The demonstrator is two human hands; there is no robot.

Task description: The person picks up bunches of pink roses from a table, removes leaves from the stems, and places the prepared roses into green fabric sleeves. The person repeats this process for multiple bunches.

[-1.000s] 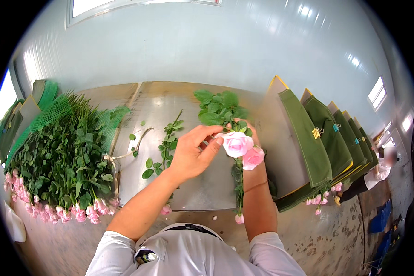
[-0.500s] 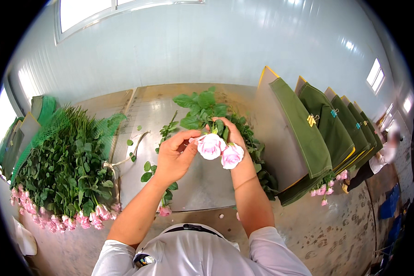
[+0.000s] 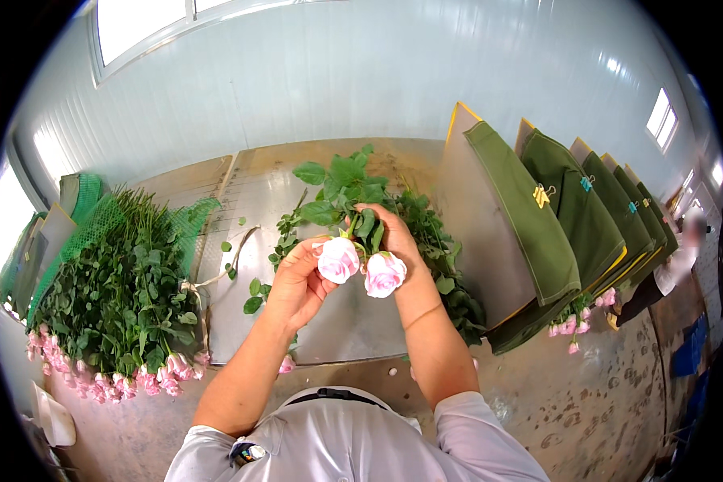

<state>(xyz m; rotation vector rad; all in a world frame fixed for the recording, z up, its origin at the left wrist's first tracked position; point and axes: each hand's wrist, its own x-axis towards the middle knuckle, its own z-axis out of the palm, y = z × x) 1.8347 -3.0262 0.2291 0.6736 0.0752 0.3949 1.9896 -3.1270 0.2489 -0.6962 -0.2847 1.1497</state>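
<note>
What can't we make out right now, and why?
All in the head view:
Right hand: exact grip on the two pink roses; leaves partly cover it.
Left hand: exact finger contact, partly hidden behind the left rose.
Leafy stem on the table: part of its length; left hand covers it.
Person at far right: what they're doing; blurred, small.
Upper-left window: top, cut off by picture edge.

No legible text or numbers.
</note>
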